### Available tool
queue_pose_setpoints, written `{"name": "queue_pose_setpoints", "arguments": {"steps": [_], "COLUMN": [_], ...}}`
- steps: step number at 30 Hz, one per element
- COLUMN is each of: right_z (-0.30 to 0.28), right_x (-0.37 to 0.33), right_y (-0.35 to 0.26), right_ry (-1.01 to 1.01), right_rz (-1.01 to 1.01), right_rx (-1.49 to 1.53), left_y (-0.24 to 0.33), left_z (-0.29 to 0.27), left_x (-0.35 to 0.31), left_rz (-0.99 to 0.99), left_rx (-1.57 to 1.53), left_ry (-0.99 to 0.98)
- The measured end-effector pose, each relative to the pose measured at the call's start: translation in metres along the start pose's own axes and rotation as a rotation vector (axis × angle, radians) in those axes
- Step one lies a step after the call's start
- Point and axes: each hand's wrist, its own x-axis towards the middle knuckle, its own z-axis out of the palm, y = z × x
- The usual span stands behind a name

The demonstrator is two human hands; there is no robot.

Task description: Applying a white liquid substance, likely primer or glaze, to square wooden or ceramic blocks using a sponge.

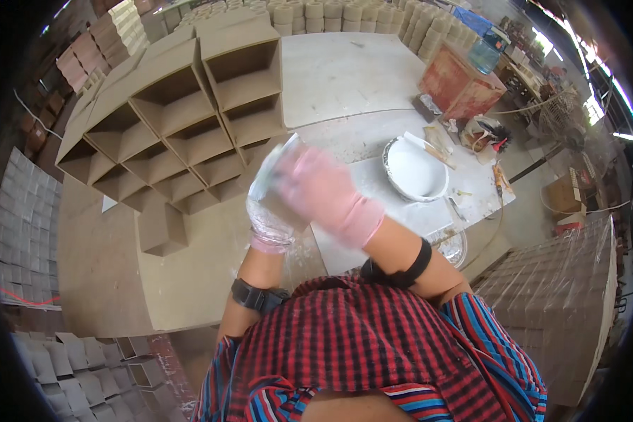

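Busy workshop, cluttered all round, with a big pale work table [211, 292] under everything; I'm watching this remotely, so I'll place stuff by the white bowl [387, 174]. Biggest thing left of it is a bank of open brown boxes [165, 133], stacked on their sides with their mouths facing the wearer. Right of the bowl and closer to the wearer there's a plastic-wrapped stack [541, 285], and beyond the bowl, off to the right, a scuffed red box [454, 81]. One loose brown box [163, 232] stands well left of the bowl, in front of the bank. Now the hands, both in pinkish gloves, left of the bowl: the left hand [270, 221], smeared white, looks closed around the lower part of a pale-edged piece [262, 179]. The right hand [323, 188] is bunched up against that piece, but it's blurred, so I can't tell if it's gripping or just pressing. The piece seems to be up off the table. My read is that it's mid-handling, with the left bracing while the right works it. I'd say the next move calls for a firm left grip and careful right fingers around that pale edge.
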Motion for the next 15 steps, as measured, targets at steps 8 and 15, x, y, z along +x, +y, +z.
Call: {"name": "queue_pose_setpoints", "arguments": {"steps": [8, 15], "right_z": [-0.001, 0.001], "right_x": [0.003, 0.018], "right_y": [-0.017, 0.040], "right_ry": [-0.094, 0.181], "right_rz": [-0.100, 0.518], "right_rx": [-0.041, 0.177], "left_y": [0.000, 0.006], "left_z": [0.012, -0.012], "left_x": [-0.016, -0.033], "left_rz": [-0.032, -0.532], "left_rx": [-0.039, -1.223], "left_ry": [0.124, 0.394]}}
